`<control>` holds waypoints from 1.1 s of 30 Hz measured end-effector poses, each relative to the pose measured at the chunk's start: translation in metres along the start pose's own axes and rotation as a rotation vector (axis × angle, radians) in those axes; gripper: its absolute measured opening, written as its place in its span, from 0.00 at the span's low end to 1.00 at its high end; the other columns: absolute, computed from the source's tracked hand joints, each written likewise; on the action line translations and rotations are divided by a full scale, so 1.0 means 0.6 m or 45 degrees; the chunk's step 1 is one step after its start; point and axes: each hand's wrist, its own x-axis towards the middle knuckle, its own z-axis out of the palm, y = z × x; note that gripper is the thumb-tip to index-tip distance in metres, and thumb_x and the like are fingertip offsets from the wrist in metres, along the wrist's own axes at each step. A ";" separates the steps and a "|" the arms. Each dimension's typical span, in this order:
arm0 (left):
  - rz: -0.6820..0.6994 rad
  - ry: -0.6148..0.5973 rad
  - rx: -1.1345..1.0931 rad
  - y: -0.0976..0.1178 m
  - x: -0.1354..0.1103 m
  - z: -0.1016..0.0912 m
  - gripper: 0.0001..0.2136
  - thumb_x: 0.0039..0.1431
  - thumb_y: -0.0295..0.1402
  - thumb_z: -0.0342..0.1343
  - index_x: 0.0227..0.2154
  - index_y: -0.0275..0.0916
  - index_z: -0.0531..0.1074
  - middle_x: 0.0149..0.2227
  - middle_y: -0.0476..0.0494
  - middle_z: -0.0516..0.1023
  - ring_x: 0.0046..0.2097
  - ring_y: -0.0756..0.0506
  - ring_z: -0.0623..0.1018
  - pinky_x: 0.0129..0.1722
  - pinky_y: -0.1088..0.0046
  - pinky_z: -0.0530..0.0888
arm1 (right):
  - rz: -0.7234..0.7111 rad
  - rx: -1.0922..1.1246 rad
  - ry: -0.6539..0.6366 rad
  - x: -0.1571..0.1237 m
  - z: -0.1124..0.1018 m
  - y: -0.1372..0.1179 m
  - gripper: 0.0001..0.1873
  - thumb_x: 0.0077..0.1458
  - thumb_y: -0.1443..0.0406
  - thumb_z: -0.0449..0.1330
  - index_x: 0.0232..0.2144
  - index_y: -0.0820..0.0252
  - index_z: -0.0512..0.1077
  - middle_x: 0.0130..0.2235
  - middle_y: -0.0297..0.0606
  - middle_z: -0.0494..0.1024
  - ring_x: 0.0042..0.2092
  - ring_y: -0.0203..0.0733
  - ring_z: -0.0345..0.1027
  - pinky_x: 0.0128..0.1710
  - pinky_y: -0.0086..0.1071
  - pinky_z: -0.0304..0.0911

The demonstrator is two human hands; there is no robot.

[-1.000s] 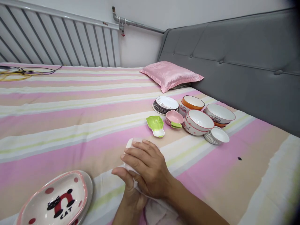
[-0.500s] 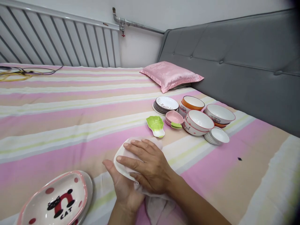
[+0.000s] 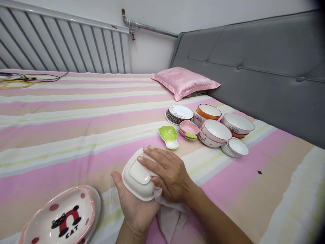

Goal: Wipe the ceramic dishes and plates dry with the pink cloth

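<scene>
A small white dish (image 3: 138,176) lies bottom up on the palm of my left hand (image 3: 138,211), its raised foot ring facing me. The thumb of that hand stands out to the left of the dish. My right hand (image 3: 169,173) presses a thin white cloth (image 3: 172,217) against the dish's right side. Loose folds of the cloth hang below toward the bedspread. Just beyond the hands rests a green-and-white vegetable-shaped dish (image 3: 169,135). At the lower left, a pink-rimmed cat dish (image 3: 63,213) sits on a pale plate (image 3: 98,205).
Behind the green dish are stacked plates (image 3: 180,112), pink dishes (image 3: 189,127), white bowls (image 3: 215,134), an orange-rimmed bowl (image 3: 209,112), a larger bowl (image 3: 238,123) and small white dishes (image 3: 236,147). Farther back are a pink pillow (image 3: 184,81), grey headboard (image 3: 243,64) and cables (image 3: 27,79).
My right hand has slid right with the cloth, uncovering the base of the white dish. My left hand has stayed nearly in place, and the other dishware has not moved.
</scene>
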 end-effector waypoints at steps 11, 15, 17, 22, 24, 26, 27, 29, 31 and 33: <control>-0.025 -0.126 0.242 -0.001 -0.002 -0.005 0.36 0.51 0.60 0.37 0.55 0.42 0.63 0.53 0.38 0.70 0.55 0.38 0.67 0.53 0.59 0.62 | 0.189 0.077 0.177 -0.006 -0.003 0.010 0.21 0.59 0.67 0.44 0.53 0.58 0.63 0.49 0.40 0.73 0.50 0.42 0.65 0.46 0.37 0.59; -0.044 -0.228 0.279 0.002 -0.003 -0.010 0.36 0.51 0.61 0.33 0.56 0.45 0.60 0.56 0.39 0.67 0.58 0.37 0.63 0.55 0.52 0.59 | 0.268 0.062 0.153 -0.010 -0.006 0.017 0.19 0.59 0.67 0.45 0.51 0.58 0.64 0.48 0.41 0.74 0.44 0.41 0.70 0.42 0.36 0.60; -0.037 -0.225 0.288 0.001 -0.002 -0.009 0.36 0.51 0.61 0.33 0.57 0.46 0.59 0.57 0.39 0.65 0.59 0.37 0.62 0.55 0.51 0.57 | 0.322 -0.003 0.141 -0.011 -0.007 0.020 0.18 0.59 0.67 0.45 0.49 0.60 0.66 0.46 0.41 0.76 0.41 0.42 0.70 0.40 0.35 0.59; -0.012 -0.078 0.316 -0.004 0.001 -0.002 0.38 0.50 0.61 0.36 0.57 0.41 0.59 0.57 0.32 0.64 0.59 0.32 0.61 0.54 0.45 0.56 | 0.715 -0.193 0.139 -0.010 -0.015 0.030 0.16 0.61 0.64 0.44 0.42 0.59 0.70 0.30 0.39 0.76 0.31 0.42 0.66 0.31 0.33 0.52; -0.013 -0.028 0.325 -0.006 0.002 -0.003 0.37 0.51 0.60 0.37 0.57 0.39 0.60 0.55 0.30 0.66 0.58 0.30 0.61 0.53 0.43 0.56 | 0.924 -0.112 0.213 -0.012 -0.021 0.038 0.17 0.61 0.60 0.44 0.34 0.58 0.71 0.23 0.34 0.71 0.25 0.40 0.61 0.27 0.31 0.48; -0.009 0.026 0.340 -0.005 0.004 -0.007 0.36 0.52 0.59 0.38 0.57 0.38 0.60 0.55 0.28 0.67 0.58 0.31 0.61 0.54 0.44 0.56 | 1.074 0.076 0.361 -0.015 -0.028 0.048 0.19 0.61 0.57 0.45 0.25 0.58 0.68 0.20 0.31 0.65 0.23 0.37 0.56 0.25 0.30 0.46; 0.000 0.060 0.348 -0.004 0.004 -0.010 0.37 0.51 0.59 0.39 0.57 0.37 0.59 0.55 0.28 0.66 0.59 0.31 0.61 0.54 0.45 0.56 | 1.120 0.202 0.443 -0.016 -0.032 0.053 0.20 0.60 0.55 0.46 0.22 0.58 0.66 0.20 0.31 0.64 0.24 0.37 0.55 0.25 0.30 0.47; 0.036 0.141 0.362 -0.001 0.006 -0.015 0.39 0.50 0.59 0.41 0.58 0.35 0.57 0.56 0.26 0.65 0.59 0.31 0.59 0.56 0.47 0.54 | 1.180 0.467 0.585 -0.017 -0.039 0.057 0.19 0.58 0.54 0.49 0.21 0.58 0.66 0.21 0.31 0.65 0.26 0.37 0.57 0.27 0.30 0.51; 0.075 0.218 0.370 0.001 0.007 -0.019 0.41 0.49 0.59 0.43 0.59 0.33 0.55 0.56 0.24 0.64 0.59 0.30 0.58 0.56 0.46 0.54 | 1.224 0.705 0.667 -0.014 -0.046 0.050 0.17 0.57 0.54 0.51 0.24 0.57 0.68 0.24 0.32 0.68 0.29 0.38 0.60 0.30 0.31 0.56; 0.107 0.266 0.365 0.002 0.008 -0.018 0.39 0.50 0.58 0.44 0.58 0.33 0.56 0.55 0.23 0.65 0.58 0.30 0.60 0.54 0.45 0.56 | 1.247 0.868 0.665 -0.007 -0.050 0.030 0.16 0.57 0.54 0.51 0.28 0.57 0.71 0.26 0.33 0.71 0.32 0.40 0.64 0.33 0.31 0.60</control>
